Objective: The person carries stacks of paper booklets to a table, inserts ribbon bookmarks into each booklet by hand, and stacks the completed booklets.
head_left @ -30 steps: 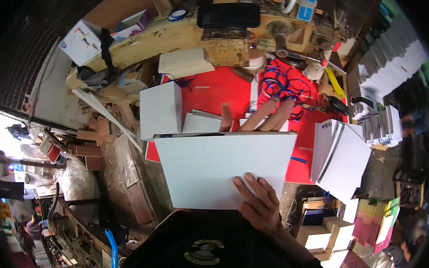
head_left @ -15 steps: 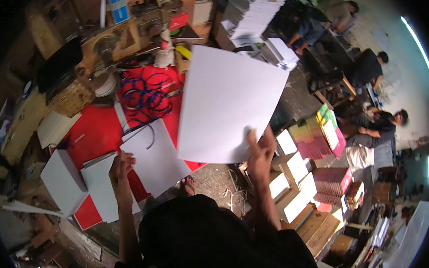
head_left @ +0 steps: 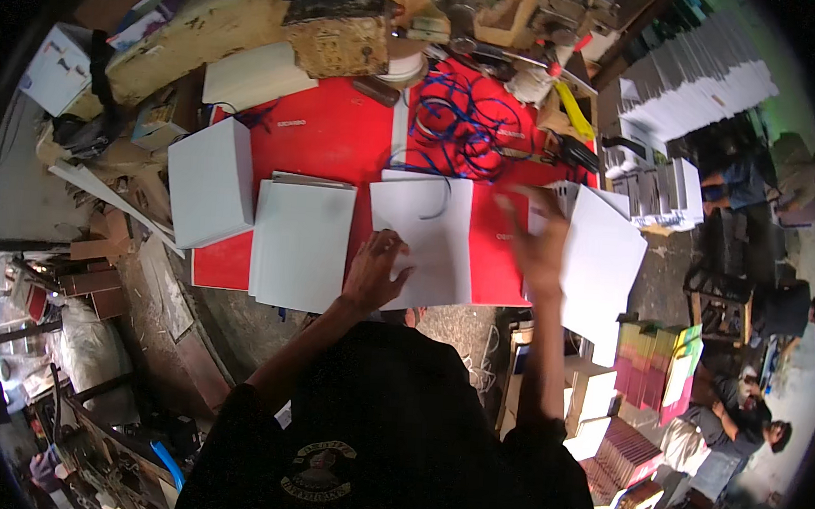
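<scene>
My left hand (head_left: pixel 379 270) rests at the left edge of a white paper sheet (head_left: pixel 435 256), its fingers loosely bent and the thumb apart from them. That sheet lies on the red tabletop (head_left: pixel 321 137) in front of me, with a second one partly beneath it. Over the table farther right, my right hand (head_left: pixel 540 249) is smeared by motion, beside large white sheets (head_left: pixel 604 252) at the table's right edge. Left of my left hand is a flat stack of white sheets (head_left: pixel 304 243). A thicker white stack (head_left: pixel 211 182) stands beyond it.
Blue cord (head_left: pixel 471 128) lies in loops at the table's back, near a yellow-handled tool (head_left: pixel 575 111). A wooden block (head_left: pixel 337 40) and metal parts line the far side. Stacked books (head_left: pixel 657 363) and a tall paper pile (head_left: pixel 698 86) are at right, with several people beyond.
The view has turned. My right hand, which held up a large white sheet, is now lower, with white sheets beside it. My left hand has moved onto the middle sheet.
</scene>
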The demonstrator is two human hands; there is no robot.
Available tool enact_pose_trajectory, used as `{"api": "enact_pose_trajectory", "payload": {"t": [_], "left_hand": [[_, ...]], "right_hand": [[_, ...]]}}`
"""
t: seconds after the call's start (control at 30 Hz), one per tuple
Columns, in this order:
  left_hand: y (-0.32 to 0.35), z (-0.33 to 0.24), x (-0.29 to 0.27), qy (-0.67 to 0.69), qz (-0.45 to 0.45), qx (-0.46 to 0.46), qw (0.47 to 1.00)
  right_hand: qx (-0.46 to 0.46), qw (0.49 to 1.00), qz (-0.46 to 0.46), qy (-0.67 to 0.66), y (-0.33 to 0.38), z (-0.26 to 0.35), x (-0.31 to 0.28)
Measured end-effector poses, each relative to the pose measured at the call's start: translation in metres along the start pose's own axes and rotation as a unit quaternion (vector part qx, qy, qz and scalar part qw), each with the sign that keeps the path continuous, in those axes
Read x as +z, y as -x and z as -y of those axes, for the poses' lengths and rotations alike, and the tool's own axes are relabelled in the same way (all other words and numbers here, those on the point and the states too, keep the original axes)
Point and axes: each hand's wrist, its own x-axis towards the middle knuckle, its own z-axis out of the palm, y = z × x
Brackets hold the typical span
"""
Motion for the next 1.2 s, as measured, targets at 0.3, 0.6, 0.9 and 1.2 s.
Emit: {"api": "enact_pose_trajectory", "payload": {"t": [0.3,0.6,0.9,1.2], "left_hand": [[-0.062,0.007,-0.005,0.026,0.029,-0.106,0.994],[-0.091,0.005,-0.021,-0.136,0.106,-0.073,0.982],[-0.089,0.051,-0.008,0.181,0.070,-0.054,0.979],[-0.092,0.020,-0.016,0.151,-0.056,-0.040,0.986]], "right_hand": [[-0.337,0.874,0.347,0.048,-0.084,-0.015,0.216],[-0.175,0.927,0.321,0.079,-0.113,-0.054,0.163],[0.088,0.987,0.052,0.128,-0.025,-0.053,0.062],[0.432,0.789,0.186,-0.395,0.186,0.033,0.075]]}}
